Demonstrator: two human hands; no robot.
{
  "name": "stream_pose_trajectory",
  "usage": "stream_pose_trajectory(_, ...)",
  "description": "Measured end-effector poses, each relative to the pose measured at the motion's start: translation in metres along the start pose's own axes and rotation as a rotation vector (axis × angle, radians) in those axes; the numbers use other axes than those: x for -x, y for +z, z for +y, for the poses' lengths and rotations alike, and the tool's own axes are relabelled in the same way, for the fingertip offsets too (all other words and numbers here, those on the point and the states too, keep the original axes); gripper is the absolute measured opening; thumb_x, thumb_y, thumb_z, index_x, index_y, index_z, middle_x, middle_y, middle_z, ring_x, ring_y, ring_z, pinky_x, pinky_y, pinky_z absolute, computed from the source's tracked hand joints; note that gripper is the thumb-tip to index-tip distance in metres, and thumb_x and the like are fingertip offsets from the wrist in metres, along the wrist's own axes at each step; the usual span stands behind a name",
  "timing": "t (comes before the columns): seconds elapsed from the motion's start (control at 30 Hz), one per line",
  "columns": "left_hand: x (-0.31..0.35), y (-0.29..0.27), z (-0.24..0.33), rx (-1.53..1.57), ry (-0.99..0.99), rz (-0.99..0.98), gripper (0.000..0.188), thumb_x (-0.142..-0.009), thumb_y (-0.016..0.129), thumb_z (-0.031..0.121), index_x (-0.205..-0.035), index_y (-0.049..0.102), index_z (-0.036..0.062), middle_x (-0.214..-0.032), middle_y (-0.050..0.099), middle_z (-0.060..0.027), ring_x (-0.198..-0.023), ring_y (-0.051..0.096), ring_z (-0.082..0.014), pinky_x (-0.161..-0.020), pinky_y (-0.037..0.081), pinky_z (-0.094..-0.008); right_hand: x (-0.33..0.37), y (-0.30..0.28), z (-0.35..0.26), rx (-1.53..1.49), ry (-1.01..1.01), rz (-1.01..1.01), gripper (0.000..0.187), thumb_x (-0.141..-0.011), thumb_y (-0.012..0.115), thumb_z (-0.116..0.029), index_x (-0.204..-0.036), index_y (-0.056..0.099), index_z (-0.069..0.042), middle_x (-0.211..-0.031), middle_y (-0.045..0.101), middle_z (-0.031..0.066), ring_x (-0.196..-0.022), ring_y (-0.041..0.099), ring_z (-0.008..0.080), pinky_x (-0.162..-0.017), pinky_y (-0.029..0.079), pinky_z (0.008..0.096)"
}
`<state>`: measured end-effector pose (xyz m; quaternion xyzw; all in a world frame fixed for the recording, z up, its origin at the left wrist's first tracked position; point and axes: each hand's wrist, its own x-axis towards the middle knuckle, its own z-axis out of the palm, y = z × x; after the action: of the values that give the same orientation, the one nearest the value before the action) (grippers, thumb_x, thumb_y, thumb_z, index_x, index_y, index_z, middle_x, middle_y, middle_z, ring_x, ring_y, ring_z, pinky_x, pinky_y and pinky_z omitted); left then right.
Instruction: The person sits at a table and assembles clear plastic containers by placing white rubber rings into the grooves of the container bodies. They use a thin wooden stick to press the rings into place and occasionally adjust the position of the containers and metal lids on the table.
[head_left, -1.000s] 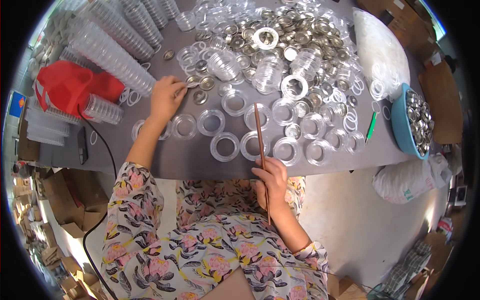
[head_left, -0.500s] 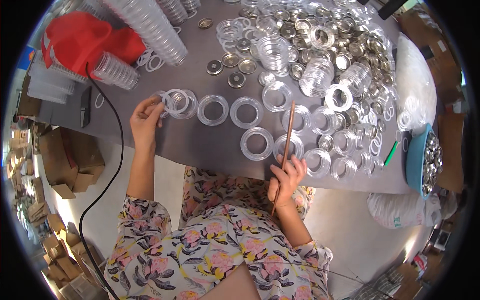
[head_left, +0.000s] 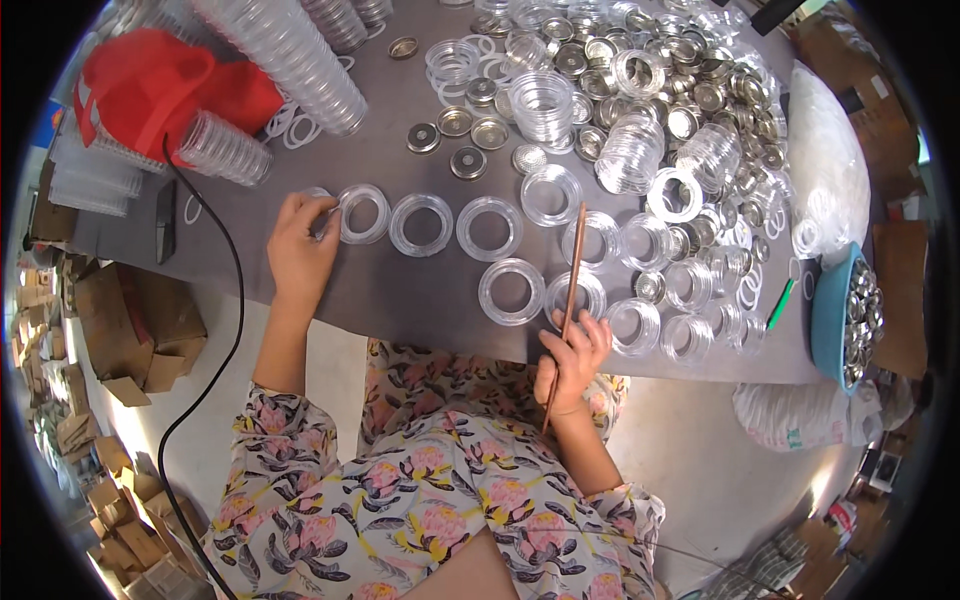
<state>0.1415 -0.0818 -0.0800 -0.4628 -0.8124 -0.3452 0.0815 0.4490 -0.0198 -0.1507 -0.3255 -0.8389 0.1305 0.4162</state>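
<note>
My left hand [head_left: 303, 248] is at the left end of a row of clear plastic rings. Its fingers curl round a clear ring [head_left: 316, 192] that they mostly hide, and the fingertips come close to the rim of the neighbouring clear ring [head_left: 346, 225]. Two more rings, one clear ring [head_left: 396, 240] and another [head_left: 464, 240], lie flat to the right. My right hand [head_left: 574, 362] grips a thin brown stick [head_left: 577, 262], which slants up across the rings near the table's front edge. Several more clear rings [head_left: 512, 318] surround its tip and fingers.
Metal caps [head_left: 468, 163] and clear stacks [head_left: 541, 108] crowd the back right. Tall clear stacks [head_left: 290, 60] and a red cloth [head_left: 140, 90] stand back left. A black cable [head_left: 240, 290] hangs at left. A blue basin [head_left: 828, 330] of metal parts sits far right, by a green-handled tool [head_left: 781, 304].
The white ring pinched in my left hand no longer shows between its fingers. That hand has moved slightly right and curled in beside the end ring. My right hand keeps the stick nearly still.
</note>
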Motion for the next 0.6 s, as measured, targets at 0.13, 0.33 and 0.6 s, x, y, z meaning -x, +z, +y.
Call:
stream_pose_trajectory(0.13, -0.039, 0.015, 0.032, 0.230, 0.064, -0.221, 0.012, -0.073, 0.062, 0.008, -0.085, 0.062, 0.0055, -0.081, 0.058, -0.0076, -0.072, 0.058, -0.0231, -0.064, 0.045, -0.0307, -0.001, 0.001, 0.001, 0.042, -0.020, 0.000, 0.018, -0.081, 0.048, -0.024, -0.089, 0.062, -0.016, -0.107, 0.057, 0.0030, -0.110, 0.043, 0.0240, -0.097, 0.025, 0.0451)
stream_pose_trajectory(0.33, -0.136, 0.116, -0.011, -0.102, 0.220, -0.382, 0.032, -0.077, 0.058, 0.023, -0.102, 0.058, 0.0028, -0.096, 0.056, -0.0148, -0.094, 0.055, -0.0306, -0.080, 0.044, -0.0368, -0.003, 0.003, -0.003, 0.092, -0.018, -0.007, 0.018, -0.080, 0.049, -0.026, -0.087, 0.063, -0.018, -0.104, 0.057, 0.0024, -0.108, 0.045, 0.0220, -0.095, 0.028, 0.0434)
stream_pose_trajectory(0.6, -0.168, 0.147, -0.002, -0.063, 0.111, -0.416, 0.043, -0.065, 0.072, 0.030, -0.093, 0.060, -0.0004, -0.088, 0.057, -0.0154, -0.085, 0.056, -0.0239, -0.074, 0.045, -0.0331, 0.001, 0.007, -0.002, 0.154, -0.037, 0.042, 0.018, -0.079, 0.050, -0.027, -0.085, 0.065, -0.018, -0.102, 0.058, 0.0043, -0.105, 0.048, 0.0215, -0.092, 0.032, 0.0415)
